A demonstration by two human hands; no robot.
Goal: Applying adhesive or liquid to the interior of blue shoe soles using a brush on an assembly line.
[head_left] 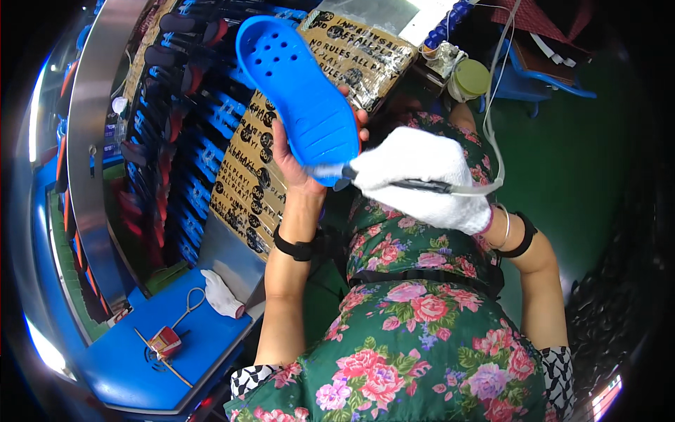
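Note:
A blue clog-style shoe sole (320,119), with round holes at its toe end, rests across my bare left hand (292,158). The left thumb lies along the near side and the fingertips curl round the far side. My right hand (418,176), in a white knitted glove, grips a black pen-shaped tool (422,185) with a pale cord running from its back end. The tool's narrow metal tip (325,171) is blurred at the heel end of the sole. Whether it touches the sole I cannot tell.
A conveyor belt or rack of blue and dark shoe parts (169,112) runs along the left. Printed cardboard (246,176) covers the bench edge. A white glove (223,294) and a small red box (164,342) lie on a blue stool (133,373). A blue chair (524,88) stands at the far right.

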